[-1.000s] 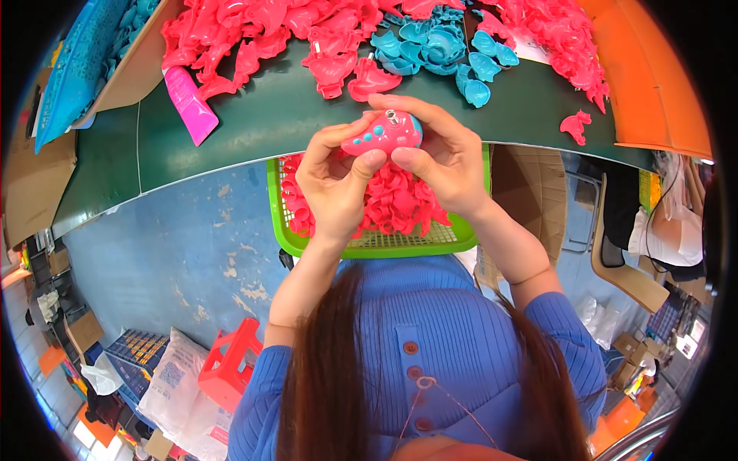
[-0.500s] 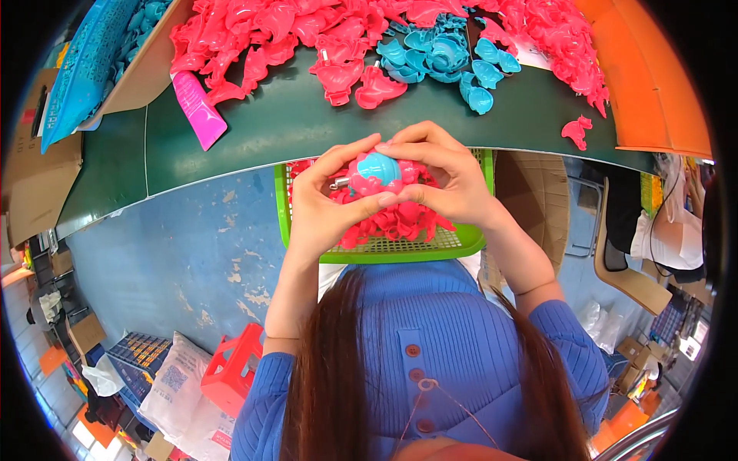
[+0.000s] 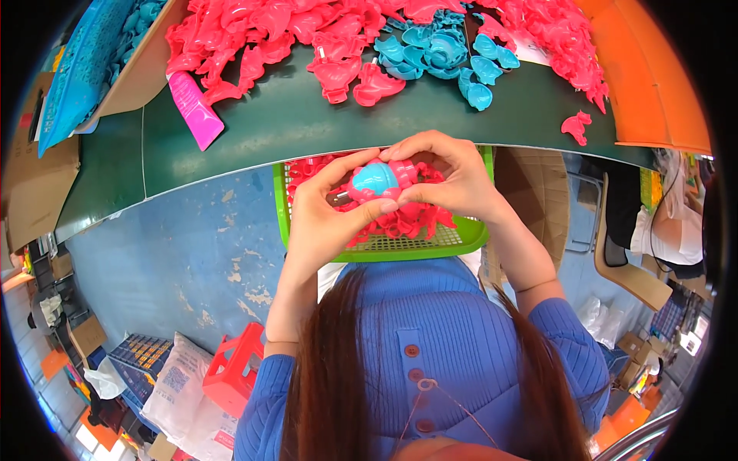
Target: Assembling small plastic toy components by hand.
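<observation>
A pink plastic toy with a rounded blue middle (image 3: 373, 179) is held between both hands, above a green basket (image 3: 407, 252) of pink plastic parts (image 3: 411, 223). My left hand (image 3: 327, 201) is closed on its left side, thumb below and fingers above. From the right, my right hand (image 3: 453, 173) grips its pink end with thumb and fingers. A short metal piece (image 3: 338, 198) sticks out by the left palm. The finger pads behind the toy are hidden.
Across the dark green table (image 3: 284, 115) lie heaps of pink pieces (image 3: 261, 31) and blue shells (image 3: 446, 54). A magenta tube (image 3: 196, 109) lies near the front edge. An orange box (image 3: 653, 84) stands at right, a carton with a blue bag (image 3: 88, 69) at left.
The toy has turned slightly in my hands, so more of its pink right end shows. My right fingers have shifted a little to the right and opened wider around it.
</observation>
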Action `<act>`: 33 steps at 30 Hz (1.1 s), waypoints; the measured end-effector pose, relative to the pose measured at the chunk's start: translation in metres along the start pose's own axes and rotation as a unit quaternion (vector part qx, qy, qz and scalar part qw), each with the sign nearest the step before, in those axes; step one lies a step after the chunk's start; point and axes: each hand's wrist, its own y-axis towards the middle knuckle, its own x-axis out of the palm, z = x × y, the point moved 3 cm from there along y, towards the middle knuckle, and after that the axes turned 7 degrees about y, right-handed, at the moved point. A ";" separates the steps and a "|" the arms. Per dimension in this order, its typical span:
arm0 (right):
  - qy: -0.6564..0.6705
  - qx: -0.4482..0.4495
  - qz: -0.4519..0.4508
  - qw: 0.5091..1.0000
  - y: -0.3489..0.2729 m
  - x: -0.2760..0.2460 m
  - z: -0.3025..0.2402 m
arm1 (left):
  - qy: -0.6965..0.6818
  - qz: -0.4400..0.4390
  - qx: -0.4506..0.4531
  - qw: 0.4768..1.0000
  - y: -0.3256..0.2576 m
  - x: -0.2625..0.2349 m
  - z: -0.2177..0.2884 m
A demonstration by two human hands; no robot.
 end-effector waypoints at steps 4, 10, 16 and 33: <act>0.084 -0.003 0.036 0.996 0.000 -0.001 -0.004 | 0.008 0.024 0.049 0.998 0.000 0.000 -0.008; 0.093 -0.027 0.107 0.990 -0.005 -0.036 -0.007 | -0.075 0.091 0.089 0.989 0.010 -0.027 -0.025; -0.330 -0.017 -0.051 0.942 -0.017 0.007 0.048 | -0.186 0.070 0.063 0.978 0.014 -0.037 -0.034; -0.126 -0.066 0.071 0.987 0.001 0.023 -0.002 | -0.396 0.044 0.038 0.916 0.006 -0.021 -0.050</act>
